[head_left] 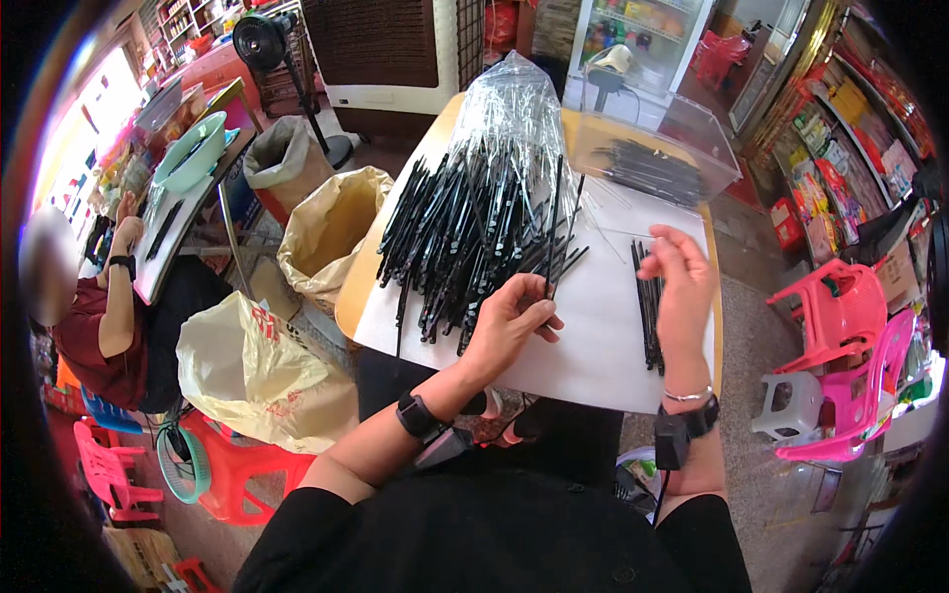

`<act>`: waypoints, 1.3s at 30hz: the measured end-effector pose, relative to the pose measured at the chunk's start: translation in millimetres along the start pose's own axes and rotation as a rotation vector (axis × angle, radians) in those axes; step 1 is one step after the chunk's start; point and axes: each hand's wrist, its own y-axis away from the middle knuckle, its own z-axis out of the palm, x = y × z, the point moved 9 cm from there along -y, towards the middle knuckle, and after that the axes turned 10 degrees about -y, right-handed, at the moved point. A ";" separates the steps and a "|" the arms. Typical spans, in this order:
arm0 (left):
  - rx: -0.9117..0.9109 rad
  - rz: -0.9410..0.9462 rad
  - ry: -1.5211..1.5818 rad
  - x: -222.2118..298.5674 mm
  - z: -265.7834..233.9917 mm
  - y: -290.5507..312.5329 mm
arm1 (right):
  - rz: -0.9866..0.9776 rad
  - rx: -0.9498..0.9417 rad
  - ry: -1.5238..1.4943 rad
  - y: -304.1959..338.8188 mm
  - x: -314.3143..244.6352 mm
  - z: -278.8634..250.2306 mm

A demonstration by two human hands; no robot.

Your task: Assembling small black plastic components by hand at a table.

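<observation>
My left hand (511, 321) is closed in a pinch on thin black sticks (556, 222), which stand up from its fingers. Right beside it spreads a big heap of similar glossy black sticks (465, 237), its far end covered by clear plastic wrapping (512, 94). My right hand (682, 292) is raised at the table's right side, its fingers loosely bent and apart, with nothing visible in them. Partly behind that hand lies a small row of black sticks (648, 311) on the white table top (583, 371).
A clear plastic box (712, 148) holding dark sticks stands at the far right corner. Left of the table are open sacks (331, 227) and a yellowish bag (267, 366). A person in a dark red top (99, 341) works at another table. Plastic chairs (830, 311) stand rightward.
</observation>
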 end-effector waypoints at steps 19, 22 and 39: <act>-0.229 -0.148 0.121 -12.5 16.4 -1.3 | 0.224 -0.010 -0.413 7.9 70.2 -7.4; -0.228 -0.178 0.137 -11.9 18.1 -0.2 | 0.317 -0.070 -0.492 13.8 85.2 4.0; -0.312 -0.195 0.261 -8.8 28.1 2.0 | 0.351 -0.204 -0.521 23.1 91.4 19.9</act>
